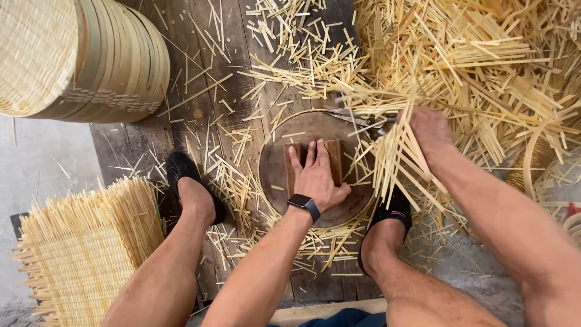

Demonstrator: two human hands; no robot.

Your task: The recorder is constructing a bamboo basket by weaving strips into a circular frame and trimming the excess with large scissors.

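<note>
two hands in view, both the wearer's own. left hand (316, 175) is lying flat, fingers extended and close together, palm pressing down on a small brown wooden block (333, 158). block is sitting near the middle of a round dark wooden board (275, 163), which is resting on the plank floor (200, 72) between the two feet. a dark smartwatch (304, 206) is sitting on the left wrist.

right hand (430, 130) is closed around a bundle of thin bamboo strips (396, 160), gripping near the top end; strips are fanning downward toward the board's right edge. exact finger positions hidden by the strips, can't tell more than a closed grasp. a pair of metal scissors (357, 118) is lying just left of the right hand at the board's upper rim, partly buried under strips.

both feet are wearing black slippers: left one (181, 169) left of the board, right one (396, 209) at its lower right.

loose strips are covering most of the floor, with a big pile (472, 54) upper right. a stack of round woven bamboo trays (78, 57) is lying on its side upper left. a woven bamboo mat with frayed ends (85, 248) is sitting lower left.
</note>
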